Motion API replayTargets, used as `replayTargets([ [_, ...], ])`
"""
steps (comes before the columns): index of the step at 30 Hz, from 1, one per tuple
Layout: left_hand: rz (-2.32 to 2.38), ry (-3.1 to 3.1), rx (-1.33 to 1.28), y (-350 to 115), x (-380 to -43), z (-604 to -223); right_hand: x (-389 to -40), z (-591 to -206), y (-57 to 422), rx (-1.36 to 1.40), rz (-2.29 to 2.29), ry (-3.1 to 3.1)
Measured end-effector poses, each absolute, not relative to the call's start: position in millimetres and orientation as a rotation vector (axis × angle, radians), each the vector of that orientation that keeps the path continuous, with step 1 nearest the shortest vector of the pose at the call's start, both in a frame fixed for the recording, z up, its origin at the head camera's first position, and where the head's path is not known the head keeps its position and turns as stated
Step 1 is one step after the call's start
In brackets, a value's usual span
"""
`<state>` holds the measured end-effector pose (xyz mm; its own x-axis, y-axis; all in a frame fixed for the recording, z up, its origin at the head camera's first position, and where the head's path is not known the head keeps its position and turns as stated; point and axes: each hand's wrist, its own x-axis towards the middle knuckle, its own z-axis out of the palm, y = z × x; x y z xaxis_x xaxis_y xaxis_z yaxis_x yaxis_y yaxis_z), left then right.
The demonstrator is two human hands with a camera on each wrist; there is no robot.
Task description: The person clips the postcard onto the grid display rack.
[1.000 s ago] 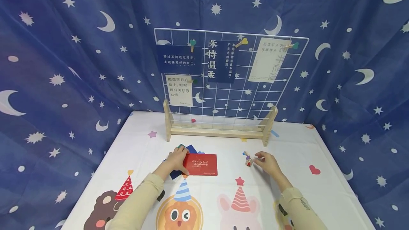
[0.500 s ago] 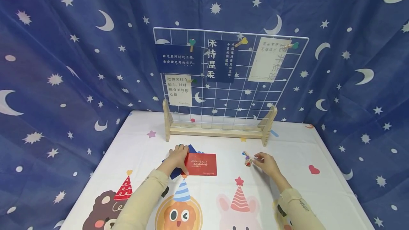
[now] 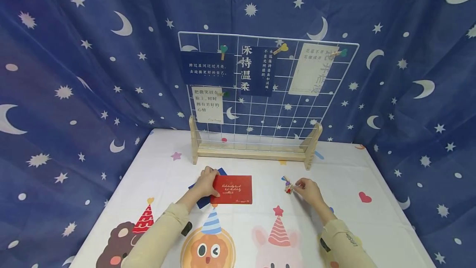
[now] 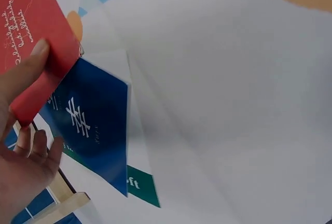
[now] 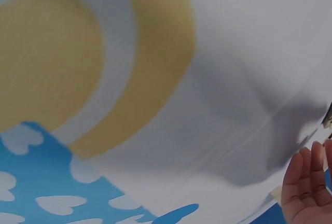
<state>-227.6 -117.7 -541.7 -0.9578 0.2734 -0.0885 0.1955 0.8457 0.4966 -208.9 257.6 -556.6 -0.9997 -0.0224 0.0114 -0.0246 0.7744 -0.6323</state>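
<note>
My left hand (image 3: 205, 183) grips the left end of a red card (image 3: 236, 189) with white script, thumb on top and fingers beneath. In the left wrist view, the red card overlaps a blue card (image 4: 98, 115) with white characters. A corner of a green card (image 4: 148, 185) shows under the blue one. My right hand (image 3: 310, 192) is at a small bunch of wooden clothespins (image 3: 288, 186) with coloured decorations, fingertips right at its right side. I cannot tell whether they pinch one. Only part of this hand (image 5: 308, 187) shows in the right wrist view.
Behind the hands, a white wire grid (image 3: 262, 113) stands on a wooden base (image 3: 253, 154). Blue cards (image 3: 208, 68) and cream cards (image 3: 312, 69) hang on it from clothespins (image 3: 281, 49). A cartoon-print cloth (image 3: 245, 222) covers the table. Starry blue curtains (image 3: 74, 94) surround it.
My left thumb has shifted onto the red card, and the card has risen slightly. The green corner beside the left hand has gone from the head view. My right hand has barely moved.
</note>
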Motion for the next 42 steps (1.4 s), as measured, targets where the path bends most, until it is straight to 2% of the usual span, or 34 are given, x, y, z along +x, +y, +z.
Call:
replayTargets([
  [11, 1.504, 2.514, 0.200, -129, -227, -548, -204, -551, 241, -0.190, 1.089, -3.023],
  [16, 1.705, 2.413, 0.194, -136, -228, -548, -203, -555, 238, -0.260, 1.098, -3.067],
  [26, 1.833, 2.443, 0.155, -129, -235, -527, -211, -552, 236, -0.369, 1.059, -3.119],
  [35, 1.850, 2.487, 0.175, -120, -242, -510, -214, -550, 237, -0.358, 1.077, -3.146],
  [42, 1.939, 2.501, 0.082, -119, -246, -505, -217, -553, 237, -0.412, 1.057, -3.163],
])
